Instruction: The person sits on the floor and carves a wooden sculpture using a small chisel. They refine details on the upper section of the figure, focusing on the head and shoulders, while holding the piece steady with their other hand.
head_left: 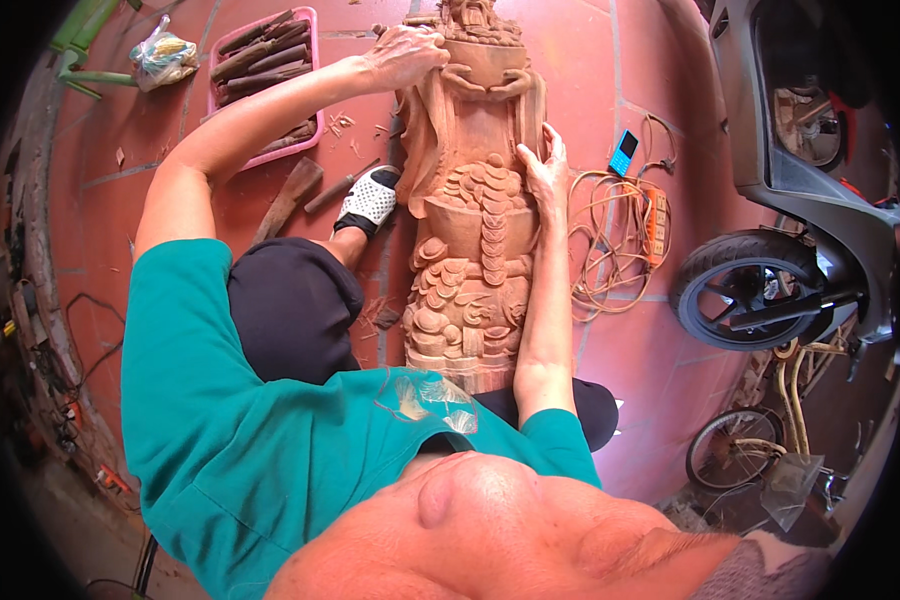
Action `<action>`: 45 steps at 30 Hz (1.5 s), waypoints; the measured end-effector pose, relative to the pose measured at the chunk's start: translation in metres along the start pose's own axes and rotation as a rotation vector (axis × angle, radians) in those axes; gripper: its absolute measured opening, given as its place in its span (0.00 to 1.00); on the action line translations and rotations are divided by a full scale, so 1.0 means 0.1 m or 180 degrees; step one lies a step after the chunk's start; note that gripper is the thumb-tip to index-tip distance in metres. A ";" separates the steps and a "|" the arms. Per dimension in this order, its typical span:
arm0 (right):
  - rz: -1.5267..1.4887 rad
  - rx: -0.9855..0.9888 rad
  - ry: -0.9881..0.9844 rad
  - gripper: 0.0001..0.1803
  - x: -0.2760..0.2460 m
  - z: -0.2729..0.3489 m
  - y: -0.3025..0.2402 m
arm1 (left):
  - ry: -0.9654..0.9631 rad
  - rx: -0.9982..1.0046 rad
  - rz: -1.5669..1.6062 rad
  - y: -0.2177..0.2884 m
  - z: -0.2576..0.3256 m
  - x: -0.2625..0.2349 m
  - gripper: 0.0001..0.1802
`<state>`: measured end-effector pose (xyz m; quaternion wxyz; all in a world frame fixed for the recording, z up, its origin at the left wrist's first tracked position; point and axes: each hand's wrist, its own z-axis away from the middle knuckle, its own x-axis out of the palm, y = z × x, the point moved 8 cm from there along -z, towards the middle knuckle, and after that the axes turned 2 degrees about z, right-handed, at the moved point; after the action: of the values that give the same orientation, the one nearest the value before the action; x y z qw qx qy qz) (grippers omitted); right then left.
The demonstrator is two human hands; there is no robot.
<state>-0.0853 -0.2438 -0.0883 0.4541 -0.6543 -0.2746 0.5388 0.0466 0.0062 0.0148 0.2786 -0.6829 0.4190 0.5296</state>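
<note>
A long carved wooden statue (485, 225) lies on its back between my legs, its head at the far end. It shows a bearded figure, with round coin-like shapes piled on the lower half. My left hand (407, 57) is closed beside the statue's far left shoulder. A small dark end pokes out near its knuckles, but I cannot make out what it belongs to. Along the statue's right side rests my right hand (547, 172), thumb and fingers apart, touching the wood.
Left of the statue are a pink basket (317, 100) of wood-handled tools, a wooden mallet (290, 198), a chisel (342, 187) and wood chips. A plastic bag (164, 58) lies farther left. To the right are a blue phone (624, 153), an orange power strip (656, 228) with coiled cable and a motorbike (820, 230).
</note>
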 end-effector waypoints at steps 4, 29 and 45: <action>-0.0006 0.0035 -0.0005 0.37 0.00 0.02 -0.06 | -0.0153 -0.0122 0.0262 -0.02 0.04 -0.04 0.03; -0.0026 -0.0049 -0.0005 0.37 -0.02 0.02 -0.02 | 0.0455 -0.0443 0.1288 0.01 0.31 0.16 0.04; -0.0031 -0.0091 0.0010 0.37 -0.03 0.03 0.01 | 0.0951 -0.0929 0.1470 0.07 0.37 0.17 0.03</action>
<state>-0.0886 -0.2458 -0.0884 0.4478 -0.6602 -0.2847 0.5315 0.0241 0.0291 -0.0116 -0.0149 -0.6727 0.5190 0.5272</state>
